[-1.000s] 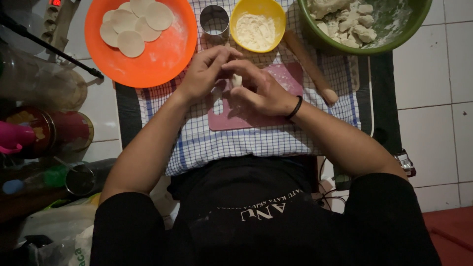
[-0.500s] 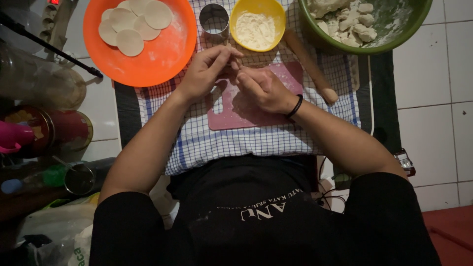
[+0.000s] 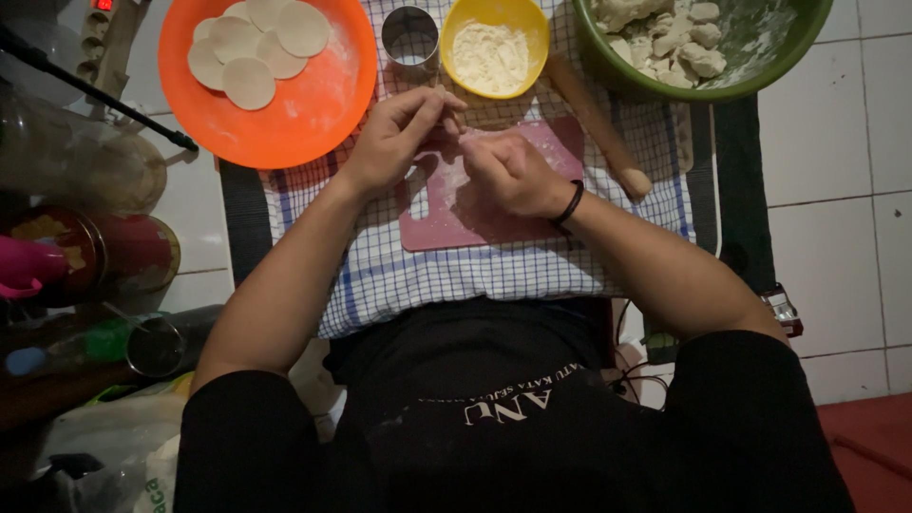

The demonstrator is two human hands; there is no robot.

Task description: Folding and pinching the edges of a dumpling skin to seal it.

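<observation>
Above the pink board [image 3: 475,214], both hands' grips [image 3: 454,128] pinch dough near the flour bowl [image 3: 494,43].

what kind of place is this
Most likely a home kitchen corner, with dough work done low over a white tiled floor. Signs: an orange plate of cut dough rounds, a yellow bowl of flour, a rolling pin and a pink cutting board.

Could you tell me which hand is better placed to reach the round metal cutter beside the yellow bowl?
Probably the left. The left hand sits just below the round metal cutter, while the right hand rests lower on the pink board, farther from it.
</observation>
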